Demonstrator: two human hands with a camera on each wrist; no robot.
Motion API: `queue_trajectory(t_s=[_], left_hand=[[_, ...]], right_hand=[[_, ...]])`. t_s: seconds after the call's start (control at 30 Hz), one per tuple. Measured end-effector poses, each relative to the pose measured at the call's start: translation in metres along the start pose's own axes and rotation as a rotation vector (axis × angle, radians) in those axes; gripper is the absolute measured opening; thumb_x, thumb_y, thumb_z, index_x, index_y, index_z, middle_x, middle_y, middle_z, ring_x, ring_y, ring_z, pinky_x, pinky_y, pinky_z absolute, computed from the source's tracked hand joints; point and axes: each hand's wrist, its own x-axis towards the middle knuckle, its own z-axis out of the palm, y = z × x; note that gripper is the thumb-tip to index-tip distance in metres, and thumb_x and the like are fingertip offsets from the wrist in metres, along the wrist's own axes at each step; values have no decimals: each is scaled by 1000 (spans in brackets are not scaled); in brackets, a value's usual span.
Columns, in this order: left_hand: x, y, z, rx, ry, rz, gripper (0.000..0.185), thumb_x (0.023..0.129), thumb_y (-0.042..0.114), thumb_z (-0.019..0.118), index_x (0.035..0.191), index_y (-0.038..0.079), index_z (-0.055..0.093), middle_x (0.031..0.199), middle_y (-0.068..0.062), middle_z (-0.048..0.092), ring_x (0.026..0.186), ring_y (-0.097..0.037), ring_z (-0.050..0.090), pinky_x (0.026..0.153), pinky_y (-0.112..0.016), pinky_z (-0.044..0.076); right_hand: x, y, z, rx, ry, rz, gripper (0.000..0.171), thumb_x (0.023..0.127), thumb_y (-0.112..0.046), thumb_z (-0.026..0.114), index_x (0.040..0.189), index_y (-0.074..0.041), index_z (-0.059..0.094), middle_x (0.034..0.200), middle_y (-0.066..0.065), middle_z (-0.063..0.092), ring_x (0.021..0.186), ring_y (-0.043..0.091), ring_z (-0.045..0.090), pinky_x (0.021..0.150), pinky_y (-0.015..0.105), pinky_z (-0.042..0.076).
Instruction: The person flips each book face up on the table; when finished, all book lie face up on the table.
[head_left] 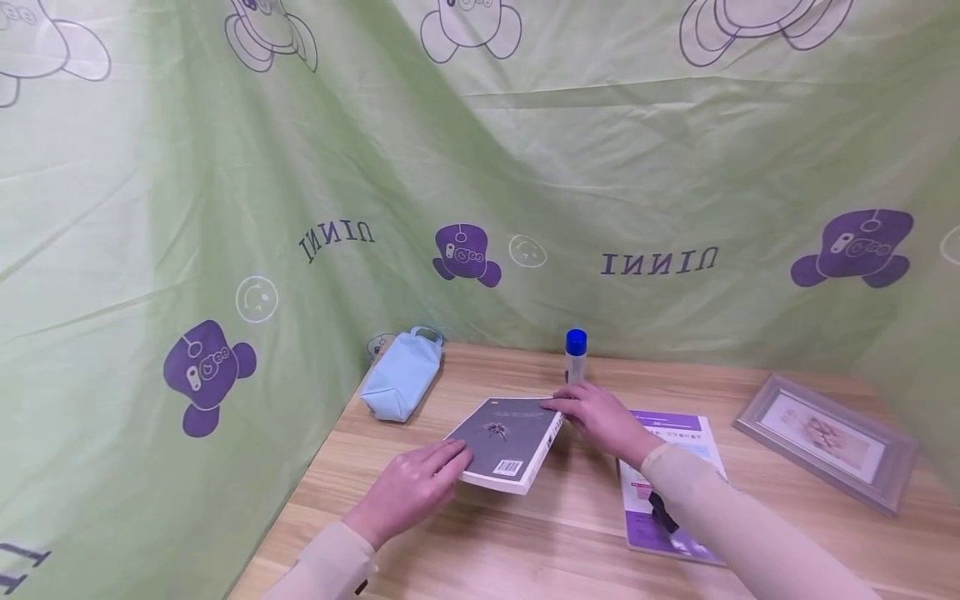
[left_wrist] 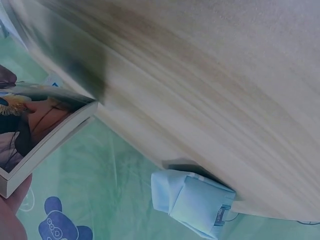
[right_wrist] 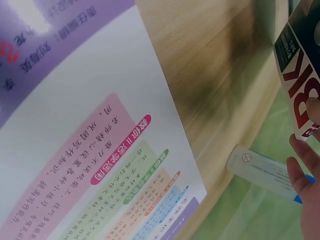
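A grey paperback book (head_left: 507,439) lies back cover up on the wooden table (head_left: 540,533), its right side slightly raised. My left hand (head_left: 438,464) rests with straight fingers on the book's near left edge; in the left wrist view the book (left_wrist: 35,130) shows above a fingertip (left_wrist: 12,220). My right hand (head_left: 581,412) grips the book's far right edge, fingers curled over the top. The right wrist view shows the book's spine (right_wrist: 300,75) beside my fingers (right_wrist: 302,175).
A glue stick with a blue cap (head_left: 575,357) stands just behind my right hand. A light blue pouch (head_left: 401,383) lies at the back left. A purple and white leaflet (head_left: 671,475) lies under my right forearm, a picture frame (head_left: 825,437) at right. Green curtains enclose the table.
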Motion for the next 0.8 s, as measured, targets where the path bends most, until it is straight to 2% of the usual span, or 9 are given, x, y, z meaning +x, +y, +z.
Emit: queue_trajectory(t_s=[0.1,0.17,0.4,0.6,0.8], left_hand=[[2,-2,-2,4,15,-5,38,100,16,46,126,3,71,118,-12,75,100,-23,75,78,-34,63],[3,-3,-3,0,29,-7,40,103,17,41,125,3,71,116,-11,75,98,-22,76,77,-33,63],[4,-7,-7,-25,92,-15,38,101,13,43,122,-1,71,112,-10,76,94,-22,76,76,-32,63],[4,-11,-10,-21,64,-48,39,99,11,40,121,-1,71,111,-10,76,93,-21,76,73,-32,63],[5,-16,-11,-22,74,-54,37,99,11,41,120,-1,70,110,-11,76,91,-22,77,70,-31,63]], right_hand=[[0,0,-2,6,30,-8,39,89,-1,79,125,-16,77,117,12,72,108,37,67,94,56,54],[1,0,-4,11,50,-12,38,88,0,80,123,-14,78,116,13,73,107,38,68,94,56,55],[5,-4,-10,35,30,16,35,90,-1,79,123,-13,77,117,13,73,109,38,68,97,57,53],[5,-6,-13,54,31,32,35,91,-2,78,124,-12,77,117,12,73,110,36,67,98,56,53],[8,-7,-16,57,35,41,35,92,-3,78,125,-12,76,118,11,73,112,35,67,100,55,52]])
